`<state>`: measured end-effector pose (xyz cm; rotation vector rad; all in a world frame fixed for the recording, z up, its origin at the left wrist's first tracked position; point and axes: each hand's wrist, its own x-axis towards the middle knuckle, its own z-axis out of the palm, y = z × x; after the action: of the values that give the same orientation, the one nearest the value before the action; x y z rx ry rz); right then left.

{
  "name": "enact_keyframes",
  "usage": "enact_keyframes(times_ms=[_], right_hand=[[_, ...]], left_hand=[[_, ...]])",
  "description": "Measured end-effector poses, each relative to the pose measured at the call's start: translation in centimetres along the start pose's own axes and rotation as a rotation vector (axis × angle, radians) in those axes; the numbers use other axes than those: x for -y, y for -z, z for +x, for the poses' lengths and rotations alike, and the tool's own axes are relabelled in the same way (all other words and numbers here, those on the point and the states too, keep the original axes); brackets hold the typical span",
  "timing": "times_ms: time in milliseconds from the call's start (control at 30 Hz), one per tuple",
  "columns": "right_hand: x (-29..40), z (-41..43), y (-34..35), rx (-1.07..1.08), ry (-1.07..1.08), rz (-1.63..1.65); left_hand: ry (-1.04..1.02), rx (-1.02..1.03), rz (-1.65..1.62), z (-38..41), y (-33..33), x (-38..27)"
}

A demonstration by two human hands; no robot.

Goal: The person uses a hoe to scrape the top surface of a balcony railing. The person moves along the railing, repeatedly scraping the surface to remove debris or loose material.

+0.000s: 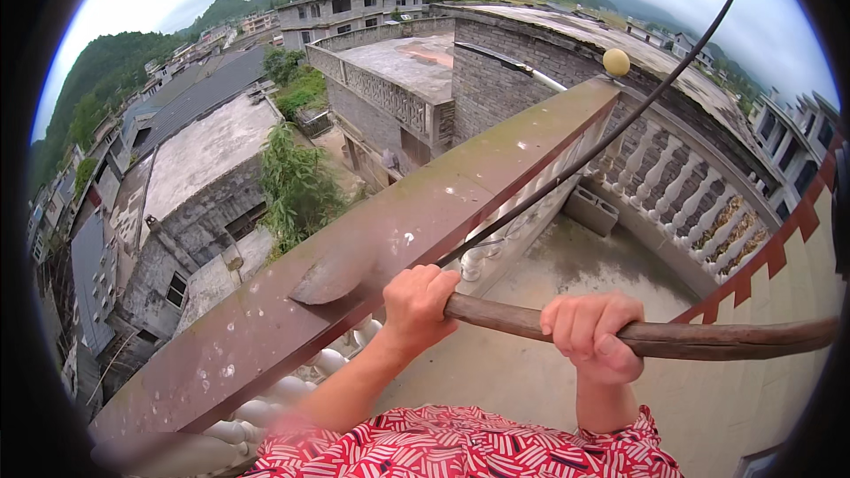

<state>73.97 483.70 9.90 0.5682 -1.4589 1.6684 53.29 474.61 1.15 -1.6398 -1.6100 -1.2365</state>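
My left hand is closed around a brown wooden pole, close to the railing's inner edge. Farther right along the same pole, my right hand grips it too. The pole runs past my right hand to the picture's right rim; its far end beyond my left hand is hidden. A flat rounded thing, blurred in part, shows over the balustrade's handrail, just beyond my left hand. I cannot tell whether it joins the pole. A dark cable slants from near my left hand to the upper right.
White balusters stand below the railing, and a yellow ball finial tops its corner. A hollow concrete block rests on the terrace floor. Beyond the railing are a drop, a leafy tree and lower roofs.
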Motion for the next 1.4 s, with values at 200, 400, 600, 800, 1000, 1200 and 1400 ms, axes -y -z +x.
enact_keyframes(times_ms=[200,400,600,800,1000,1200,1400], right_hand=[[7.2,-1.0,-0.5,-0.168,0.092,-0.325],[7.2,-1.5,-1.3,-0.335,0.142,-0.492],[0.6,-0.4,-0.8,-0.363,0.252,-0.574],[-10.3,4.4,5.5,-0.303,0.251,-0.621],[-4.9,3.0,3.3,-0.214,0.22,-0.664],[0.5,1.3,-0.1,-0.312,0.209,-0.816],[-2.5,1.1,3.8,-0.449,0.322,-0.771]], left_hand=[[-0.077,0.039,-0.324,4.1,-5.6,-5.3],[-0.156,0.033,-0.465,5.9,-9.5,-5.2],[-0.211,0.032,-0.596,7.0,-12.5,0.2],[-0.102,0.129,-0.443,9.9,-16.2,12.1],[-0.224,0.17,-0.446,9.9,-14.1,8.4],[-0.236,0.102,-0.642,9.1,-14.7,0.8],[-0.246,0.153,-0.688,10.2,-19.2,2.7]])
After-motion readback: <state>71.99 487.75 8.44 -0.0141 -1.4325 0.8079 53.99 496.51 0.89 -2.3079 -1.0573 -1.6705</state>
